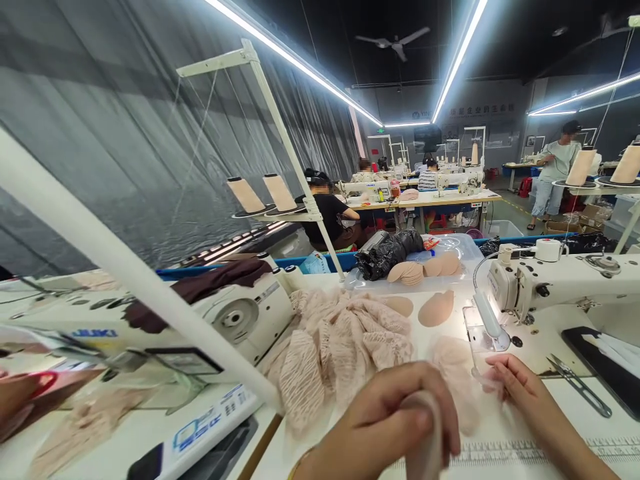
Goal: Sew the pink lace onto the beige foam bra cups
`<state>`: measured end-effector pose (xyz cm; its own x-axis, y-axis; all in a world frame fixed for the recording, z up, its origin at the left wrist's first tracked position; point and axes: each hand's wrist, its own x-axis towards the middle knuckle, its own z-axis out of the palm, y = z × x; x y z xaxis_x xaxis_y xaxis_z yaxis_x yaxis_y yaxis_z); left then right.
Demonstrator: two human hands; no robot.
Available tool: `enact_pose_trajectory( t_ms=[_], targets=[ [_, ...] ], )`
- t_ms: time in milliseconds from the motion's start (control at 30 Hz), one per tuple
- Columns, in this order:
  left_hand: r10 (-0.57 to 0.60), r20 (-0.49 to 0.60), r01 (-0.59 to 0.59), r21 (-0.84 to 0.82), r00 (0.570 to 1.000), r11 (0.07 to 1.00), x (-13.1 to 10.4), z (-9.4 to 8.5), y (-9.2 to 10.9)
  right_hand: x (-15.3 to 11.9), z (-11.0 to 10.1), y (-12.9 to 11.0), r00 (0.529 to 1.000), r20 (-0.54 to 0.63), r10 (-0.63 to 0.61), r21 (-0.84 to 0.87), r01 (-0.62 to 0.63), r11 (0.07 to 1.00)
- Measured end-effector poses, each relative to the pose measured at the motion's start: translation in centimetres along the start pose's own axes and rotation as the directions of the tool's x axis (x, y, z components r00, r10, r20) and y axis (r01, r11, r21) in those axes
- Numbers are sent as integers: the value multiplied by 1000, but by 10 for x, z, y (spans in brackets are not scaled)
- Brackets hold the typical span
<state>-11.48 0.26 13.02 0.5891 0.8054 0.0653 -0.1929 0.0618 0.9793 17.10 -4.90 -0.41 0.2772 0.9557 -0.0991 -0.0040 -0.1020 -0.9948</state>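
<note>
Head view shows both bare hands low over a white table; clock directions are read from the left hand (390,423), with twelve pointing up the picture. Its fingers are curled shut around a folded beige piece (425,427), blurred, with the thumb pressed against it. At three o'clock, the right hand (523,390) has its thumb and forefinger closed on a thin, pale edge of material (487,380), just beside the sewing machine's lit needle area. Whether that edge joins the soft beige cloth (453,373) at two o'clock, I cannot tell.

Crumpled beige lace (350,333) is heaped at eleven o'clock, and a smooth beige pad (436,308) lies flat at one. Toward twelve, a clear plastic bin (460,283) holds stacked beige rounds (407,273) and a black plastic bag (393,253). The white sewing machine (585,287) stands at two o'clock; metal snips (583,387) lie at three, near a flat black object (603,367) with white strips on it. A ruler (500,453) runs along the table at four. Farther off at eleven, a person in a black top (327,217) sits among other machines.
</note>
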Motion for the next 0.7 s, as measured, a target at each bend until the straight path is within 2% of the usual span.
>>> enact_pose_trajectory(
  t_ms=[33,67,100,167,267,433,567,633,700],
  targets=[
    [-18,97,-6,243,995,970,16,5,-2,-4,0,1,1000,-6,13,14,-13,1000],
    [-23,155,-55,481,988,875,31,10,-4,-9,1,1,1000,-18,23,37,-22,999],
    [-30,197,-103,628,980,772,45,15,-8,-13,2,0,999,-34,31,66,-29,997],
    [-40,261,-192,797,965,573,67,23,-19,-20,5,-4,997,-73,38,122,-29,992],
    [-17,309,-271,860,951,432,83,27,-32,-24,8,-11,994,-110,-5,96,16,995],
    [15,293,-277,882,956,381,90,20,-41,-14,7,-14,991,-78,-106,-11,105,994],
    [86,283,-294,877,955,380,81,16,-40,-13,5,-23,983,-21,-183,-111,179,978],
    [126,349,-368,823,929,432,75,18,-37,-20,4,-37,960,91,-264,-277,279,919],
    [115,480,-467,722,870,510,71,24,-32,-30,4,-59,915,264,-305,-457,397,796]
  ],
)
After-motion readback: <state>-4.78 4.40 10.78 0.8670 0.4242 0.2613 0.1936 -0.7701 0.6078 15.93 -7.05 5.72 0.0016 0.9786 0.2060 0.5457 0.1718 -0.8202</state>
